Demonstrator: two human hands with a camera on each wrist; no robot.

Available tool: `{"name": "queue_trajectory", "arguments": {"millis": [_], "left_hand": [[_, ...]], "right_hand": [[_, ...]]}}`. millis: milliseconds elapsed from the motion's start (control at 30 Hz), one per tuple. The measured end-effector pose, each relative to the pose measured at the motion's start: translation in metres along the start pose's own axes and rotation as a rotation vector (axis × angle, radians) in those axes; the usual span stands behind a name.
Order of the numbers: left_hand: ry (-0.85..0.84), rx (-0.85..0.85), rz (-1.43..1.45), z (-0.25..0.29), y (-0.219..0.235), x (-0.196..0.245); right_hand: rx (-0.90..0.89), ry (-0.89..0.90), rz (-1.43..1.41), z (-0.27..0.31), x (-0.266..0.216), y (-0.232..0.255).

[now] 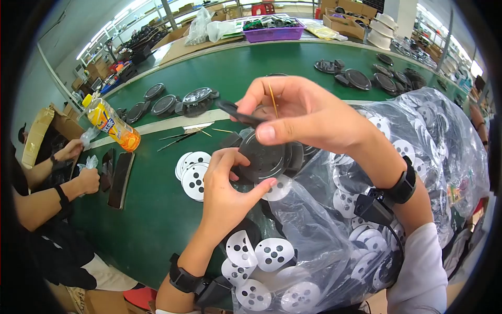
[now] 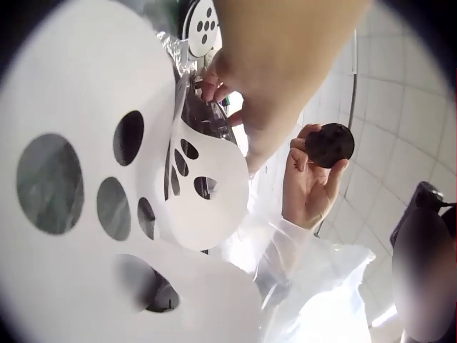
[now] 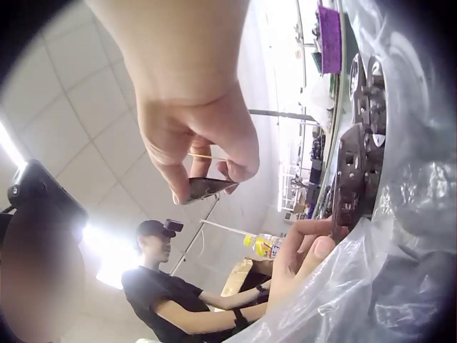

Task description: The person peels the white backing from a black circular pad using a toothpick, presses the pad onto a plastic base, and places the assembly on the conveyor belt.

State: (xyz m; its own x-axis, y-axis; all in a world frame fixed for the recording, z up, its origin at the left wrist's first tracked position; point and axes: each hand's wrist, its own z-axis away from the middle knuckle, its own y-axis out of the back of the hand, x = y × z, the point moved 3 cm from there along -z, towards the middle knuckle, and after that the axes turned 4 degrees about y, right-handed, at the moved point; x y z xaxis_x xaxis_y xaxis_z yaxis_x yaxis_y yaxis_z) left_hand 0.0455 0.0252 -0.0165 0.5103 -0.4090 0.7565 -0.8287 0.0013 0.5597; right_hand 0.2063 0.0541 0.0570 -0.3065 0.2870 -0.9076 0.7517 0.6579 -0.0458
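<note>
My right hand (image 1: 319, 112) is raised over the bench and pinches a thin black disc (image 1: 236, 112) by its edge. In the left wrist view the disc (image 2: 332, 145) shows its flat round face. A thin wooden stick (image 1: 272, 97) is tucked among the same hand's fingers. Below it, my left hand (image 1: 225, 188) grips the left edge of a black round housing (image 1: 261, 157) with side lugs, thumb at the near rim and fingers curled at the far side. White paper discs with several holes (image 1: 193, 180) lie left of that hand; more (image 1: 274, 254) lie by the wrist.
A clear plastic bag (image 1: 314, 220) of white discs covers the right side. Several black housings (image 1: 197, 97) stand farther back on the green bench (image 1: 141, 235). An orange drink bottle (image 1: 112, 123), a phone (image 1: 121, 180) and another person's hands (image 1: 89, 180) are at left.
</note>
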Motion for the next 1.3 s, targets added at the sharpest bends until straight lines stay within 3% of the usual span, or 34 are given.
{"name": "queue_trajectory", "arguments": {"millis": [67, 167, 233, 267, 333, 433, 667, 767, 933, 1000, 1067, 1300], "left_hand": [[0.006, -0.003, 0.034, 0.000, 0.001, -0.003], [-0.014, -0.004, 0.125, 0.002, 0.009, -0.007], [0.027, 0.037, 0.551, 0.002, 0.017, -0.006], [0.147, -0.035, 0.750, 0.001, 0.023, -0.005], [0.174, -0.109, 0.836, -0.005, 0.036, 0.003], [0.158, -0.088, 1.013, -0.007, 0.042, -0.003], [0.097, -0.192, 1.299, 0.000, 0.036, 0.002], [0.245, -0.103, 1.363, 0.006, 0.033, 0.011], [0.229, -0.128, 1.469, 0.016, 0.031, 0.023], [0.229, -0.165, 1.567, 0.017, 0.035, 0.031], [0.206, -0.157, 1.644, 0.017, 0.038, 0.036], [0.222, 0.028, 1.492, 0.020, 0.041, 0.045]], "right_hand": [[-0.047, 0.013, -0.017, 0.000, 0.003, 0.000], [-0.055, -0.107, -0.083, 0.002, 0.006, -0.001], [-0.069, -0.077, -0.117, 0.003, 0.006, -0.003], [-0.070, -0.047, -0.159, 0.004, 0.006, -0.004], [-0.095, -0.062, -0.171, 0.003, 0.002, -0.009], [-0.082, -0.110, -0.246, 0.005, 0.002, -0.014], [-0.096, -0.162, -0.475, 0.010, 0.006, -0.038], [-0.130, -0.114, -0.509, 0.012, 0.012, -0.048], [-0.142, -0.140, -0.535, 0.013, 0.012, -0.057], [-0.056, -0.186, -0.424, 0.014, 0.000, -0.057], [-0.033, -0.037, 0.131, 0.014, -0.010, -0.051], [0.068, 0.032, 0.400, 0.017, -0.007, -0.061]]}}
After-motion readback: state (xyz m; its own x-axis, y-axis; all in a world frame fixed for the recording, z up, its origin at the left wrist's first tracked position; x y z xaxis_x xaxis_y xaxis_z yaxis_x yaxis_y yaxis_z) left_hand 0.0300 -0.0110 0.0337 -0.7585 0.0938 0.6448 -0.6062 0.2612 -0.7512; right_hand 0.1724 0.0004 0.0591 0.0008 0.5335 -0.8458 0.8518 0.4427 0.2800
